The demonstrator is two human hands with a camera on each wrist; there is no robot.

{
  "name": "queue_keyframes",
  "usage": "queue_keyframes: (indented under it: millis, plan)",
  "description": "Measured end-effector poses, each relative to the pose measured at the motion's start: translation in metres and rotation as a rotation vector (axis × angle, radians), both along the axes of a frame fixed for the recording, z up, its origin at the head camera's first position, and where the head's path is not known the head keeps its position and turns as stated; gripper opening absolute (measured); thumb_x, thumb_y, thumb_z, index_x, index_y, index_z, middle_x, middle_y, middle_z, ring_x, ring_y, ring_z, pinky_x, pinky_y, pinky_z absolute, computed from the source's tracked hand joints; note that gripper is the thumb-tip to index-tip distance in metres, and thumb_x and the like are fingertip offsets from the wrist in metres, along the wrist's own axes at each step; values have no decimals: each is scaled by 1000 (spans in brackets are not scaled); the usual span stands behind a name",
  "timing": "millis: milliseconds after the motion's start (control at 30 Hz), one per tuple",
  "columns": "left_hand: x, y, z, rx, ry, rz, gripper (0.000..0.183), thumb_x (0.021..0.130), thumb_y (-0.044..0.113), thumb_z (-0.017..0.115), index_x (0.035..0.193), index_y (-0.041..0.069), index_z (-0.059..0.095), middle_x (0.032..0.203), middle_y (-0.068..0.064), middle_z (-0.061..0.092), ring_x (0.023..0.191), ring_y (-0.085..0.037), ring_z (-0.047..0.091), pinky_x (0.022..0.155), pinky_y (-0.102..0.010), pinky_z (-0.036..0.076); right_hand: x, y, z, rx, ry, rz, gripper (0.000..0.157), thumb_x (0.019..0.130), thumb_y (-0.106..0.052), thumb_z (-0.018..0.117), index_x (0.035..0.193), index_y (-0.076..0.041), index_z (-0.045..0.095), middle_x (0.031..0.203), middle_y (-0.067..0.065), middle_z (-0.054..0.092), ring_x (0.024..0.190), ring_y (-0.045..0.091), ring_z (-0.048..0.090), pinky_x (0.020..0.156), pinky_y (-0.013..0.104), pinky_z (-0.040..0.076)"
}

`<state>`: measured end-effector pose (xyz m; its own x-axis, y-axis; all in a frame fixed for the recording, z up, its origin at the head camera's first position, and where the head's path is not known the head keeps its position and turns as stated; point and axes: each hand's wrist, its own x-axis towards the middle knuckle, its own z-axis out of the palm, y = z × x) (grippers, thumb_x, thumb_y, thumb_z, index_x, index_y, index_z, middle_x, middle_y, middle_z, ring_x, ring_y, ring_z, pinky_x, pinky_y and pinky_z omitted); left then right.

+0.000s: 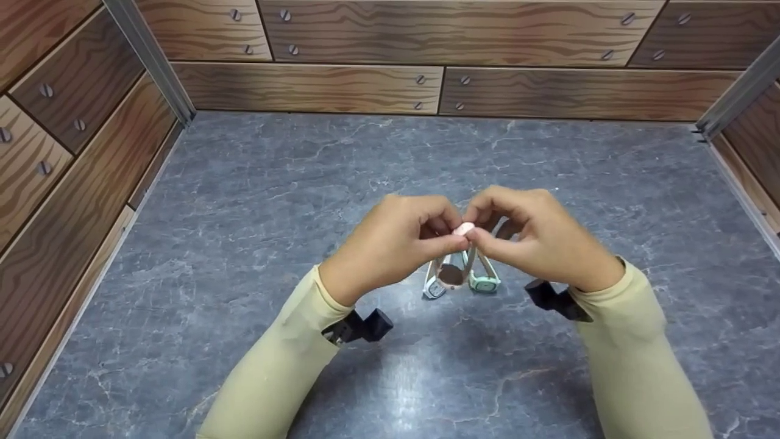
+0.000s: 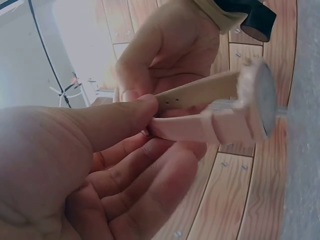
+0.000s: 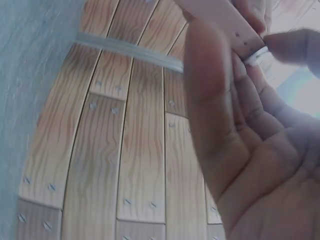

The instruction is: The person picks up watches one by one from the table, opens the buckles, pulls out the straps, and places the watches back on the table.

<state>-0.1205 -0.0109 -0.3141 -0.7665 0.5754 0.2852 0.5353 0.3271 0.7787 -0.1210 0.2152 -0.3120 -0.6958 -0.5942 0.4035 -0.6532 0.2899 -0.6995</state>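
A pink-strapped wristwatch [image 1: 451, 275] hangs dial-down between both hands, its two strap ends brought together at the top. My left hand [image 1: 402, 241] pinches the strap [image 2: 182, 128] between thumb and fingers. Facing it, the right hand [image 1: 529, 228] pinches the same strap ends, the fingertips of both hands almost meeting. In the right wrist view a metal buckle [image 3: 257, 55] shows at the strap's end, close to several punched holes. Fingers partly hide how strap and buckle sit together. Behind the held watch are a white watch [image 1: 434, 288] and a mint-green watch [image 1: 484, 283].
A grey marbled tabletop [image 1: 274, 183] lies under the hands. Wood-patterned panels [image 1: 365, 30] wall it in at the back and sides, with metal posts [image 1: 152, 58] at the corners. Black wrist cameras [image 1: 375, 325] stick out beneath both wrists.
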Motion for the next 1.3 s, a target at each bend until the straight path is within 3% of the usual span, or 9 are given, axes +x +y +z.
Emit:
queue_keyframes:
  millis: [133, 300, 467, 700, 833, 1133, 1300]
  plan:
    - [-1, 2, -1, -98, 59, 22, 9, 94, 19, 78, 95, 11, 73, 83, 5, 75, 70, -1, 66, 67, -20, 55, 1, 0, 0, 85, 58, -41, 16, 92, 0, 73, 101, -13, 73, 88, -10, 72, 74, 10, 67, 59, 22, 57]
    - [-1, 3, -3, -203, 81, 42, 11, 95, 21, 77, 93, 11, 72, 84, 4, 76, 67, -2, 65, 63, -19, 53, 0, 0, -1, 162, 175, -35, 17, 92, -1, 75, 102, -15, 75, 92, -10, 72, 77, 6, 65, 61, 18, 53]
    - [-2, 4, -4, -228, 73, 45, 13, 96, 24, 76, 95, 12, 73, 85, 4, 76, 69, -1, 66, 64, -19, 54, 0, 3, 0, 174, 249, -43, 15, 92, -4, 77, 103, -14, 79, 92, -8, 73, 71, 4, 62, 57, 15, 49]
    - [-3, 5, -4, -162, 37, 63, 12, 97, 23, 76, 98, 11, 71, 88, 4, 77, 74, 0, 67, 68, -20, 54, 3, 2, 4, 128, 110, -119, 7, 96, -12, 75, 101, -16, 79, 88, -12, 74, 73, 8, 68, 57, 20, 54]
    - [-3, 6, -4, -107, 22, 70, 12, 97, 22, 76, 99, 11, 72, 89, 4, 76, 75, -1, 67, 70, -19, 55, 4, 0, 4, 73, 61, -155, 7, 96, -10, 74, 98, -15, 78, 86, -9, 75, 71, 10, 68, 57, 20, 55]
    - [-2, 6, -6, -36, 35, 61, 12, 97, 21, 76, 99, 10, 72, 89, 3, 75, 77, -1, 68, 71, -19, 56, 5, 0, 5, 27, 65, -201, 7, 96, -7, 74, 100, -12, 77, 85, -9, 75, 69, 10, 69, 60, 19, 56]
    - [-3, 7, -6, -3, 54, 39, 13, 98, 18, 74, 107, 8, 72, 91, 2, 76, 78, 0, 69, 72, -18, 57, 4, -1, 4, 25, 47, -200, 11, 94, 0, 70, 100, -8, 74, 85, -7, 74, 72, 11, 69, 60, 20, 55]
